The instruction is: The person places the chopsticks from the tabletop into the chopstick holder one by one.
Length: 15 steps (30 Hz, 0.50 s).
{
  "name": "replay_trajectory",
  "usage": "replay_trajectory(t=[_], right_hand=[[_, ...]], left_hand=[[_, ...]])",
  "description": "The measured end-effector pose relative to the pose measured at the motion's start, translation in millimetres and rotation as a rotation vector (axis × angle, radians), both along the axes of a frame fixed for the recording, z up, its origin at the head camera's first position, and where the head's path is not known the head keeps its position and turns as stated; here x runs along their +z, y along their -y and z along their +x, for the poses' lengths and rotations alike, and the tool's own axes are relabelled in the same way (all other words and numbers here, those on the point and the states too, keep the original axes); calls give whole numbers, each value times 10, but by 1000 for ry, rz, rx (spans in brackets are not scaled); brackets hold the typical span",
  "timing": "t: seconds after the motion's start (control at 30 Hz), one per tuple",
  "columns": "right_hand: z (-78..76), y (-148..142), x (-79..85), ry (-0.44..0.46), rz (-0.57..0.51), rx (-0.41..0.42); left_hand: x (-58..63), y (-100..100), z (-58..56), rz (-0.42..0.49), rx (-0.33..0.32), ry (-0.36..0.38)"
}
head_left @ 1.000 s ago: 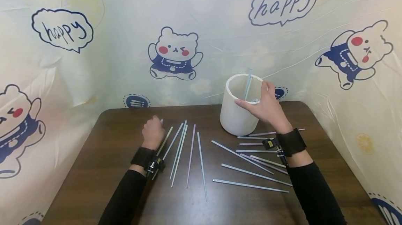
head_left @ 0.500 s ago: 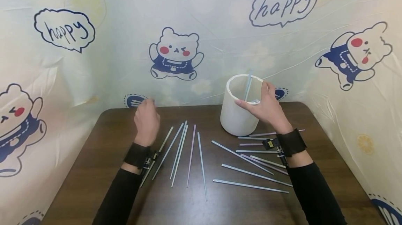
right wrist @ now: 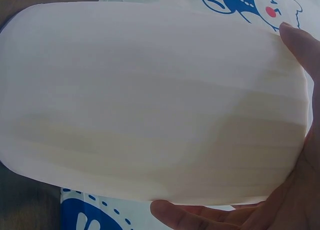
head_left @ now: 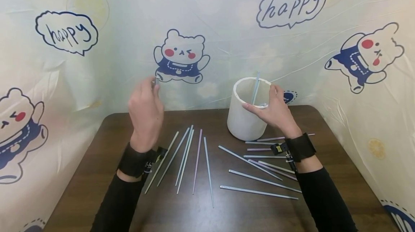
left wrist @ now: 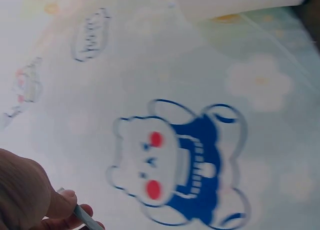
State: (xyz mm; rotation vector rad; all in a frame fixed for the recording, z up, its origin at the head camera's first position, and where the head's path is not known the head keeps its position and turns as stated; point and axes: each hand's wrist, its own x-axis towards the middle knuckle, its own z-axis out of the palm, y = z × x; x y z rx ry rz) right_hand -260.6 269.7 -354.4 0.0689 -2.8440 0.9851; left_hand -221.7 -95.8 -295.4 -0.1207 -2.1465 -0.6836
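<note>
My left hand is raised over the left part of the table, pinching a thin grey-blue stick between thumb and fingers. Only a short end of that stick shows; the hand hides the rest. My right hand grips the rim of a white tapered bucket, thumb on the near side and fingers on the right. The bucket stands upright at the back right of the table. Inside it, light blue sticks lean against the far wall. In the right wrist view the bucket's white side fills most of the picture.
Several thin pastel sticks lie fanned out on the brown table left of centre. More sticks lie crosswise at the right, some partly under my right forearm. A printed cloth hangs around the back and sides.
My left hand has lifted from the table among the left sticks, moving up and slightly left with the stick. My right hand and the bucket have stayed in place.
</note>
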Motion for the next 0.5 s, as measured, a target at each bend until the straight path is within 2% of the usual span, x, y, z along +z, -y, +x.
replay_trajectory(t=[0.27, 0.5], right_hand=[[4, 8, 1, -6, -4, 5], [9, -4, -1, -3, -7, 4]], left_hand=[[345, -165, 196, 57, -54, -159], [572, -318, 253, 115, -109, -259]])
